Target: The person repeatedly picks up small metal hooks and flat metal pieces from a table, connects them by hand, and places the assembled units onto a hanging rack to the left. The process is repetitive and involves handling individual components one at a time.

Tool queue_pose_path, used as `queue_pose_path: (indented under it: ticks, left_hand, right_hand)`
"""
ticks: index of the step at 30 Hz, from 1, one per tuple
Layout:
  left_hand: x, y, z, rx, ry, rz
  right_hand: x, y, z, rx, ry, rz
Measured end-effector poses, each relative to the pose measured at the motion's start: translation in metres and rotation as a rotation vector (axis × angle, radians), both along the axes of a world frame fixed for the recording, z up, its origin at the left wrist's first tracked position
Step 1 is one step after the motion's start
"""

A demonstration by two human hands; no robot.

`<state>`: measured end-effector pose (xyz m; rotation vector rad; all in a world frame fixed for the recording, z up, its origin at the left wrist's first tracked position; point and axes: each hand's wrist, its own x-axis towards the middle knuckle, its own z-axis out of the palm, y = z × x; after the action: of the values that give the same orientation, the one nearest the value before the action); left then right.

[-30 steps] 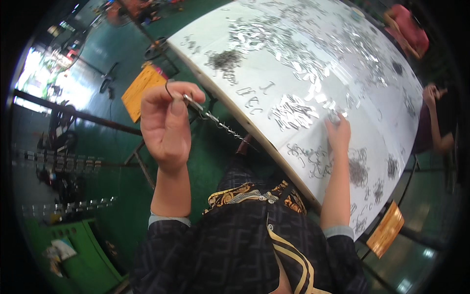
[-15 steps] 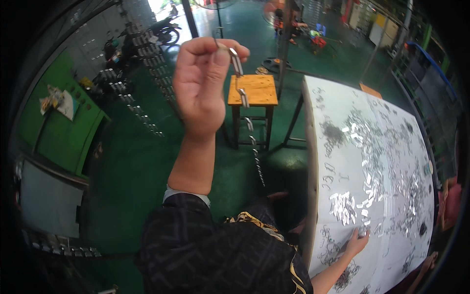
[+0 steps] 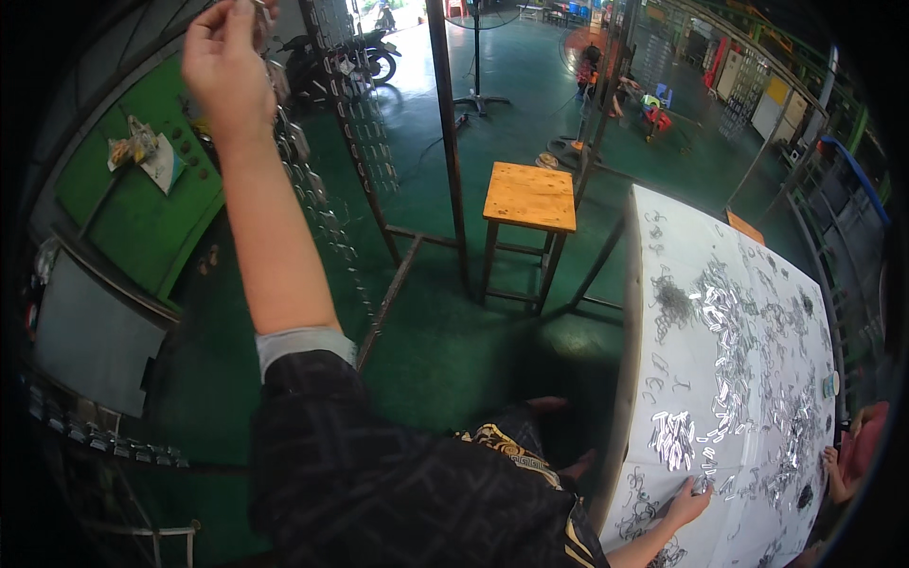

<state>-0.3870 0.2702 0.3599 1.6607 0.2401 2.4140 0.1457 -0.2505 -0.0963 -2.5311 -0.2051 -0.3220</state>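
High at the upper left, my left hand is raised with its fingers closed on the top of a strand of shiny metal links. The strand hangs down past my forearm, its links shrinking toward the floor. Other strands dangle from a dark metal frame just right of that hand. At the lower right, my right hand rests on the white table, its fingertips around a small shiny metal piece. Beside those fingers lies a dense pile of silvery oblong pieces; dark wire hooks are scattered nearby.
A wooden-topped stool stands left of the table, near an upright post. Another person's hand is at the table's right edge. More strands hang at the lower left, a green panel behind. A motorbike is parked farther back.
My left hand has moved up and left with the strand, closer to the hanging strands and frame. The view has shifted. My right hand stays on the table by the pile.
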Motion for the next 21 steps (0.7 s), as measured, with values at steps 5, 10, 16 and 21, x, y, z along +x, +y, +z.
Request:
queue_pose_path:
  ticks: [5, 10, 16, 21]
  left_hand:
    - [-0.066, 0.059, 0.035, -0.021, 0.064, 0.254]
    - [-0.150, 0.125, 0.062, -0.127, 0.127, 0.638]
    - [-0.156, 0.118, 0.079, -0.259, 0.244, 0.786]
    - [-0.240, 0.184, 0.142, -0.218, 0.225, 0.984]
  right_hand:
    - [0.006, -0.004, -0.008, -0.056, -0.017, -0.021]
    - [0.005, -0.003, -0.007, -0.134, -0.088, -0.041]
    - [-0.008, 0.013, 0.022, -0.155, 0.008, -0.034]
    - [0.025, 0.009, -0.019, 0.076, 0.076, 0.136]
